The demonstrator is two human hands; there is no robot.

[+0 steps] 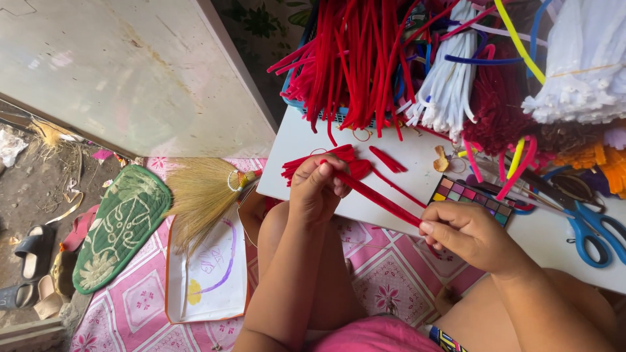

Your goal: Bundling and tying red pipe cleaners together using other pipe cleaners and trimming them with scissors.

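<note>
A long red fuzzy pipe-cleaner stem (381,199) is held between both hands above the near edge of the white bench (300,146). Its long axis is laid on a diagonal, from upper left to lower right in the head view, so that one end is kept at each hand and neither hand is nearer than the other. The left hand (317,189) is closed around the upper end, fingers curled and thumb pressed in, just beside a small bunch of short red fuzzy cut pieces (319,163) that is fanned out at the fingertips; whether that bunch is joined to the stem cannot be told. The right hand (471,234) is pinched on the lower end, thumb laid along the stem. Recorded near the right hand on the bench: a small flat palette of coloured squares (473,199) and blue-handled scissors (596,234). Recorded behind, at the far side of the bench: a dense bundle of long red fuzzy stems (355,58) and a white bundle of the same kind (450,78). Recorded to the left, on the pink patterned floor mat (130,306): a straw hand broom (199,195).
</note>
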